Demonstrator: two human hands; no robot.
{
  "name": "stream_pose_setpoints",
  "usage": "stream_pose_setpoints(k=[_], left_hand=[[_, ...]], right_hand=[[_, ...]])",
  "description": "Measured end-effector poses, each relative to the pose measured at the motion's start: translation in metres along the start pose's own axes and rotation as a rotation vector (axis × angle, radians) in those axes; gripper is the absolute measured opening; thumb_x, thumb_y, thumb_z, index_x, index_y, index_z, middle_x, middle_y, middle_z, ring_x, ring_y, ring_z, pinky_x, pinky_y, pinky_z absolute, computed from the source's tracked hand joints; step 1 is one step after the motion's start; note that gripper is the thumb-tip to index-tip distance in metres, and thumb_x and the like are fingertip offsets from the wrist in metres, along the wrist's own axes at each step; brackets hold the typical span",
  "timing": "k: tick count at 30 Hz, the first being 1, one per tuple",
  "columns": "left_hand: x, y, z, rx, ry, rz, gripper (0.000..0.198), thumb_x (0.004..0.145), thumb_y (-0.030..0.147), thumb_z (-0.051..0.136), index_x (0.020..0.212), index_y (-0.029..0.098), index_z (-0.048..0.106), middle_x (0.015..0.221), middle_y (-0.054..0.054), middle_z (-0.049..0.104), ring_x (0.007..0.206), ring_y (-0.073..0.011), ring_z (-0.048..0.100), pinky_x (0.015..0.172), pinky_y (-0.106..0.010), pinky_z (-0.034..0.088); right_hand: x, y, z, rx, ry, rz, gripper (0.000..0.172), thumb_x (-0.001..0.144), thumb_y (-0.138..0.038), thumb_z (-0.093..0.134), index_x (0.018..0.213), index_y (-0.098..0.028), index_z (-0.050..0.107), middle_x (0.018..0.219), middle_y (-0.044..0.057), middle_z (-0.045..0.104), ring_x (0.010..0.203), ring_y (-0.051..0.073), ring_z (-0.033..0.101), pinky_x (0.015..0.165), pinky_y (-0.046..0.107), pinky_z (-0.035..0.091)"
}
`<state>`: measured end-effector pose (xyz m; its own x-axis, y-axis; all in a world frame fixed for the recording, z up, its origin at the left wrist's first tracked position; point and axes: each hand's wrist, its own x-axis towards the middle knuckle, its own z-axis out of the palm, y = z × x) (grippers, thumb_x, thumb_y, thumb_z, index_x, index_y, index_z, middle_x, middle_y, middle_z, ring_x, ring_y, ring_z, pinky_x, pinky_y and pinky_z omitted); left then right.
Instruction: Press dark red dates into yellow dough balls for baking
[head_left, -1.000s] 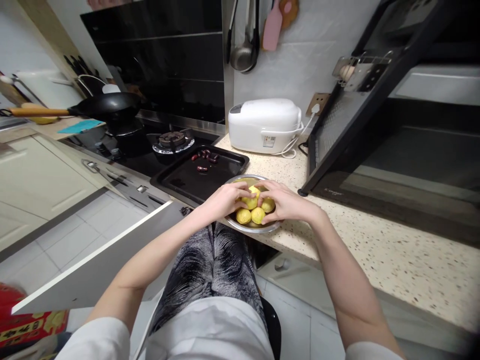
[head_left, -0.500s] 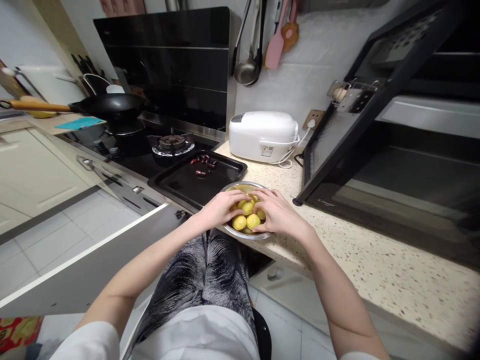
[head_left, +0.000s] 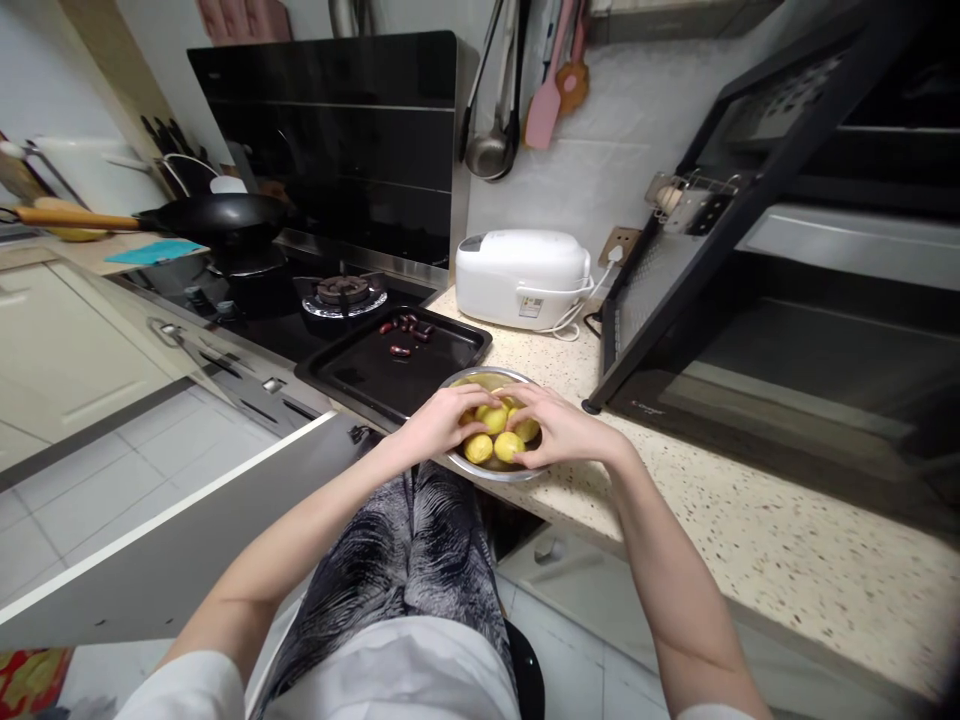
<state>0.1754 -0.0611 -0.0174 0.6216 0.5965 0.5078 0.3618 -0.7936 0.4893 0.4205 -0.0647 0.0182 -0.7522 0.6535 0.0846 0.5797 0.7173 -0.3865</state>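
Observation:
A round metal bowl [head_left: 501, 476] stands at the counter's front edge, holding several round yellow balls [head_left: 478, 449] that could be dough or fruit. Over its left side my left hand [head_left: 444, 418] curls, thumb and fingers around a yellow ball [head_left: 491, 418] near the middle. From the right my right hand [head_left: 559, 425] reaches in. Its thumb touches the front right yellow ball [head_left: 509, 446], and its bent fingers arch over the balls behind. The fingertips of both hands nearly meet, hiding part of the bowl's contents.
A black baking tray [head_left: 352, 372] with several dark red, date-like pieces [head_left: 401, 351] lies left of the bowl, beside a gas burner [head_left: 343, 291]. Behind is a white rice cooker [head_left: 523, 278]; a dark rack [head_left: 637, 240] stands right. An open cabinet door [head_left: 195, 530] juts out at left.
The right hand's fingers have shifted slightly over the balls, and its thumb lies a little farther right. The left hand stays around its ball. The view has tilted slightly.

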Motion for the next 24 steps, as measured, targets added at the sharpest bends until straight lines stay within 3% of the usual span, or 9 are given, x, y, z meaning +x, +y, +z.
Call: stream_pose_setpoints(k=[5,8,11,15,19,24], left_hand=[[0.001,-0.002,0.002,0.014,-0.034,0.027,0.028,0.094,0.022,0.071,0.121,0.017,0.076,0.12,-0.014,0.076,0.11,-0.026,0.075,0.1,-0.039,0.059],[0.001,-0.001,0.002,0.025,-0.039,0.021,0.025,0.096,0.022,0.068,0.118,0.018,0.078,0.12,-0.013,0.077,0.11,-0.0254,0.076,0.1,-0.038,0.059],[0.001,0.003,0.0,0.075,-0.054,-0.006,0.024,0.096,0.022,0.068,0.118,0.02,0.079,0.121,-0.012,0.077,0.107,-0.0246,0.076,0.096,-0.036,0.06],[0.001,0.008,-0.002,0.135,-0.088,-0.027,0.025,0.095,0.022,0.07,0.118,0.021,0.079,0.122,-0.01,0.077,0.106,-0.0253,0.076,0.093,-0.036,0.061],[-0.005,0.005,-0.006,0.122,-0.088,-0.014,0.035,0.097,0.023,0.067,0.132,0.024,0.072,0.136,-0.01,0.072,0.124,-0.0271,0.07,0.107,-0.042,0.056],[-0.017,-0.011,-0.028,0.0,0.089,-0.019,0.048,0.1,0.019,0.058,0.148,0.024,0.057,0.147,-0.011,0.065,0.134,-0.0248,0.063,0.114,-0.046,0.051]], right_hand=[[-0.002,0.015,-0.004,0.071,-0.045,-0.02,0.022,0.078,-0.027,0.081,0.1,-0.027,0.083,0.16,0.006,0.051,0.15,0.036,0.043,0.125,0.058,0.03],[-0.001,0.018,-0.007,0.115,-0.021,-0.015,0.012,0.082,-0.029,0.077,0.093,-0.026,0.081,0.154,0.006,0.057,0.144,0.033,0.05,0.123,0.055,0.034],[0.001,0.018,-0.009,0.184,0.092,0.017,0.01,0.09,-0.031,0.069,0.088,-0.023,0.075,0.135,0.009,0.067,0.126,0.028,0.062,0.112,0.05,0.046],[0.006,0.024,-0.006,0.19,0.282,0.052,0.012,0.092,-0.029,0.063,0.086,-0.022,0.07,0.115,0.009,0.072,0.112,0.026,0.067,0.105,0.046,0.049],[0.012,0.031,0.003,0.171,0.373,0.037,0.009,0.091,-0.026,0.062,0.089,-0.022,0.07,0.11,0.009,0.073,0.108,0.026,0.067,0.102,0.045,0.05],[0.015,0.032,0.007,0.142,0.477,0.05,0.01,0.092,-0.024,0.061,0.093,-0.023,0.071,0.109,0.008,0.073,0.107,0.026,0.067,0.101,0.045,0.051]])
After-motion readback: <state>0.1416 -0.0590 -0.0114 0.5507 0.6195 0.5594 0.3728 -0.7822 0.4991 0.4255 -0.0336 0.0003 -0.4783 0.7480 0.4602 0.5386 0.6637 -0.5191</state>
